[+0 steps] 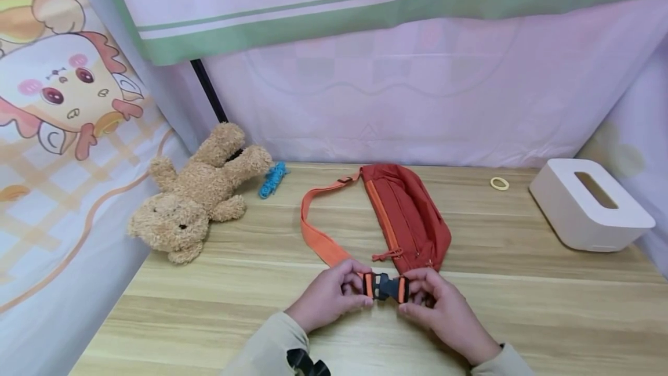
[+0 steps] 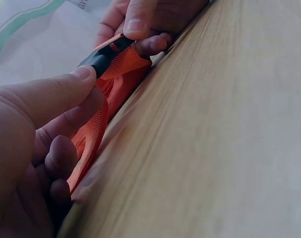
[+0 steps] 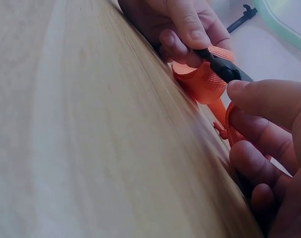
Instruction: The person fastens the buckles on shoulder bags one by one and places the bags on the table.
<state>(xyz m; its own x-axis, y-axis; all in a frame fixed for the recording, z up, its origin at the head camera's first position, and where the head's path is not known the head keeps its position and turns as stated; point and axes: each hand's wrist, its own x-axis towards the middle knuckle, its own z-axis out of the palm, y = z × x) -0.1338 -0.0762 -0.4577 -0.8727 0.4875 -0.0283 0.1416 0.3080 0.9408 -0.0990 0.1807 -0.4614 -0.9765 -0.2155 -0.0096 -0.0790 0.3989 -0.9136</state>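
Centrally, near the front edge of the wooden table (image 1: 522,306), a black buckle (image 1: 385,286) is pinched from both sides: its left half is gripped by the curled fingers of the left hand (image 1: 329,295), its right half by those of the right hand (image 1: 443,309). The buckle is joined to an orange strap (image 1: 313,231), which loops back to a red waist bag (image 1: 407,213) laid just behind the hands.

Well to the left, a plush bear (image 1: 195,196) is sprawled on its back, with a small blue object (image 1: 272,180) just beside its paw. At the right rear, a white tissue box (image 1: 587,205) is set near the table's edge, and a pale ring (image 1: 499,183) is seen between it and the bag.

The table is enclosed by pinkish curtains (image 1: 417,91) at the back and a cartoon-printed cloth (image 1: 62,149) on the left. Bare wood is left open on either side of the hands.
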